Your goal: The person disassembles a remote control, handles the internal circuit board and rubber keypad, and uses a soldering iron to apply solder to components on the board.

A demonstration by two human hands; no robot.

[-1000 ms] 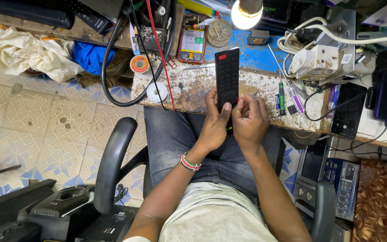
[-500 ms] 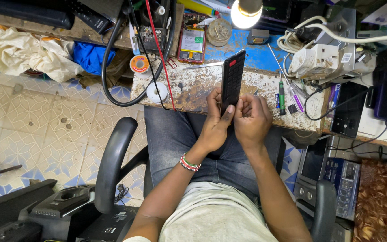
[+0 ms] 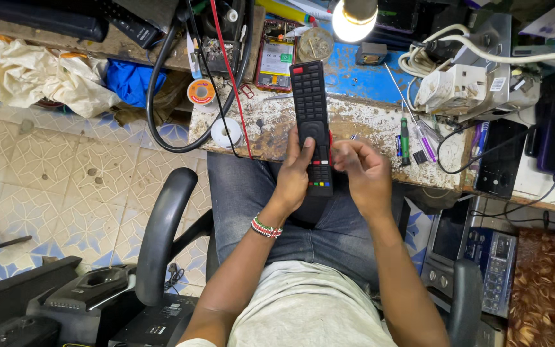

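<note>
Left hand [image 3: 295,172] closed in a grip, thumb laid forward; right hand [image 3: 362,173] beside it, fingers loosely curled, forearms converging.

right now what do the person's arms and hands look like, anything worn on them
Both arms are bare from above the elbow down, with no sleeves over the forearms and no gloves. The left hand has a beaded bracelet at the wrist, in red, white and green bands. The right hand shows no ring, watch or band that can be seen.
</note>
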